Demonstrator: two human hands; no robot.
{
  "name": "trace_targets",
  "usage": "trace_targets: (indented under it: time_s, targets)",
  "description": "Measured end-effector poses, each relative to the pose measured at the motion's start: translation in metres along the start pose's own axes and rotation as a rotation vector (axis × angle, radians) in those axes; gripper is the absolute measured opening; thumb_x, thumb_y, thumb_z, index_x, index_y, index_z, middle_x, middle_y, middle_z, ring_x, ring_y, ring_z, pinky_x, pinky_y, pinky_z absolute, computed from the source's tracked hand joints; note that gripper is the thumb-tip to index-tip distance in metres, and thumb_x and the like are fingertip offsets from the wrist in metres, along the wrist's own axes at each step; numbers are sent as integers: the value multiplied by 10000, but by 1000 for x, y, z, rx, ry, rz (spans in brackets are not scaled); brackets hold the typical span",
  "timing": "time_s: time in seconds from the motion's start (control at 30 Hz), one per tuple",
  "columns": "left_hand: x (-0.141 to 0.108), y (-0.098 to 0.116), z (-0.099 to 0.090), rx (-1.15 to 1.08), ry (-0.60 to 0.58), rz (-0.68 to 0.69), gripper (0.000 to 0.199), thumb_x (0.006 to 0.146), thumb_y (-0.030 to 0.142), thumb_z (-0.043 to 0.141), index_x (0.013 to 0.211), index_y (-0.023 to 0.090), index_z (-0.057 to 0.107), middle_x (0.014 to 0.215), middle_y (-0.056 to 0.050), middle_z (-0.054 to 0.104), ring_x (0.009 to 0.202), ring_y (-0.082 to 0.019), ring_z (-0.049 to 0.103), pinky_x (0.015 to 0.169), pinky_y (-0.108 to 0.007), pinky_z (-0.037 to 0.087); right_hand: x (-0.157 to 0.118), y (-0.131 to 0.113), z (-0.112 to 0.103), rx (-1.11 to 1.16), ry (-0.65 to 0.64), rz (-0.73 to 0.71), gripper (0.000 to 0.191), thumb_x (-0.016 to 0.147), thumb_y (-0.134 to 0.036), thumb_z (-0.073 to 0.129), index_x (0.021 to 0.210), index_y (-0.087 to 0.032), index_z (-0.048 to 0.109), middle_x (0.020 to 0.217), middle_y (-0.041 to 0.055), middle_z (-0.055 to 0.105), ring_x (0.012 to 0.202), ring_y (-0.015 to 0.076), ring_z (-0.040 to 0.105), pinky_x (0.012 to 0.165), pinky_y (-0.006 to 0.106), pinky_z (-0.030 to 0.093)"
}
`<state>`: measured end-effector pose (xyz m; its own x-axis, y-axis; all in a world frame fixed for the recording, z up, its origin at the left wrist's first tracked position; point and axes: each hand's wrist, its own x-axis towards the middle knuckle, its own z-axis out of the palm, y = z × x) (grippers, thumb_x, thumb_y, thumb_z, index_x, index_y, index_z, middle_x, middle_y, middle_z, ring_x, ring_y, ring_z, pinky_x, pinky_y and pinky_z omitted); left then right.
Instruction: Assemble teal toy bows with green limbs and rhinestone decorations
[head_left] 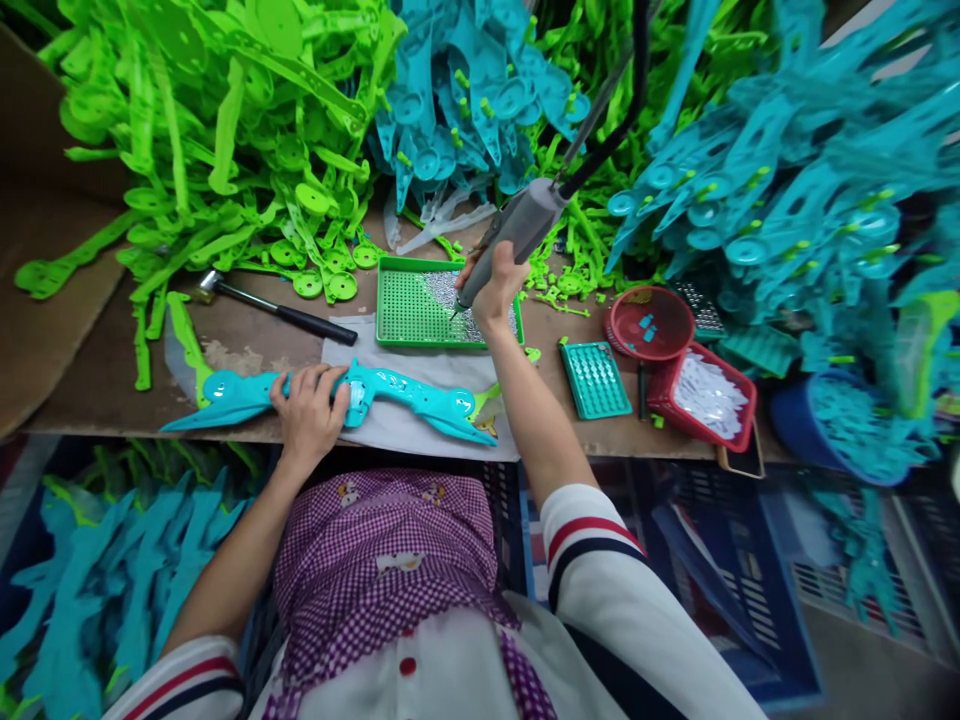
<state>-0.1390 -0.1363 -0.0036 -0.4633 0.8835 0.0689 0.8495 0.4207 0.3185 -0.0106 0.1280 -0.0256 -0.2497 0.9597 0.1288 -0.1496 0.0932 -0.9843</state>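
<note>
My left hand (310,415) rests on a blue plastic toy bow (397,390), its fingers curled over the part left of the middle. The bow lies lengthwise along the table's front edge, with green pieces showing at both ends. My right hand (499,290) is wrapped round a grey electric screwdriver (517,235), which is tilted with its bit pointing down. That tip is over a green perforated tray (390,335). Small silver screws (446,290) are heaped on the tray's right side, partly hidden behind the screwdriver and my hand.
A hammer (277,310) lies left of the tray. At right are a teal tray (596,380), a red bowl (622,345), a red basket (742,440) of white pieces and a blue tub (795,430). Green parts (247,130) and blue parts (787,180) are piled behind.
</note>
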Motion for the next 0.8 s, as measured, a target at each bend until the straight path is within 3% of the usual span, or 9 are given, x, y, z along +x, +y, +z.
trace_targets:
  time_s: [0.27, 0.37, 0.43, 0.47, 0.5, 0.6, 0.63, 0.7, 0.8]
  targets:
    - [5, -5, -1, -28, 2, -19, 403, 954, 406, 387, 1186, 214, 654, 1195, -133, 666, 1170, -299, 553, 1114, -517, 189, -3, -42, -18, 68, 82, -54, 716, 698, -909, 367, 832, -245, 598, 546, -48, 455, 441, 132, 571, 404, 263, 451]
    - [-7, -9, -4, -127, 188, -65, 491, 888, 486, 476, 1233, 159, 595, 1237, -180, 624, 1215, -321, 527, 1098, -511, 272, -35, -73, -39, 228, 127, -44, 715, 646, -935, 406, 788, -253, 570, 482, -71, 408, 356, 117, 486, 361, 259, 406]
    - [-27, 2, -5, -275, 328, -152, 512, 836, 534, 537, 1157, 142, 610, 1150, -187, 644, 1157, -324, 561, 1047, -499, 362, -65, -89, -53, 258, 108, -4, 726, 597, -955, 434, 785, -267, 571, 463, -71, 402, 349, 131, 476, 346, 271, 393]
    - [-40, 13, -5, -389, 320, -217, 472, 826, 539, 556, 1089, 154, 630, 1061, -164, 668, 1077, -309, 600, 1004, -486, 411, -81, -94, -58, 245, 86, 26, 741, 576, -968, 433, 785, -272, 575, 458, -68, 403, 349, 138, 473, 345, 281, 395]
    - [-52, 30, -3, -542, 226, -291, 408, 830, 531, 566, 1011, 174, 646, 950, -126, 686, 952, -275, 638, 929, -454, 467, -95, -97, -63, 227, 69, 50, 752, 560, -978, 429, 782, -275, 578, 453, -66, 399, 343, 142, 463, 340, 288, 391]
    - [-78, 93, 11, -1097, -575, -515, 370, 770, 515, 683, 951, 192, 682, 776, -56, 710, 681, -202, 662, 709, -357, 539, -125, -98, -71, 203, 28, 76, 742, 549, -973, 455, 772, -275, 571, 434, -71, 387, 312, 141, 426, 313, 289, 361]
    - [-80, 115, 18, -1237, -741, -620, 388, 755, 504, 715, 961, 176, 688, 768, -63, 718, 657, -195, 672, 683, -341, 543, -131, -98, -73, 204, 16, 77, 731, 553, -966, 465, 767, -273, 563, 430, -72, 389, 307, 142, 427, 305, 284, 351]
    - [-75, 150, 31, -1432, -892, -789, 366, 738, 427, 781, 968, 157, 687, 819, -81, 741, 706, -182, 706, 720, -304, 552, -136, -97, -75, 209, -7, 96, 731, 553, -965, 467, 757, -269, 555, 425, -72, 398, 310, 147, 442, 297, 276, 350]
    - [-61, 177, 44, -1550, -847, -989, 277, 794, 389, 761, 882, 144, 666, 831, -93, 749, 728, -164, 723, 763, -279, 559, -138, -98, -75, 223, -36, 154, 795, 507, -997, 437, 774, -262, 582, 423, -68, 401, 347, 164, 499, 315, 283, 407]
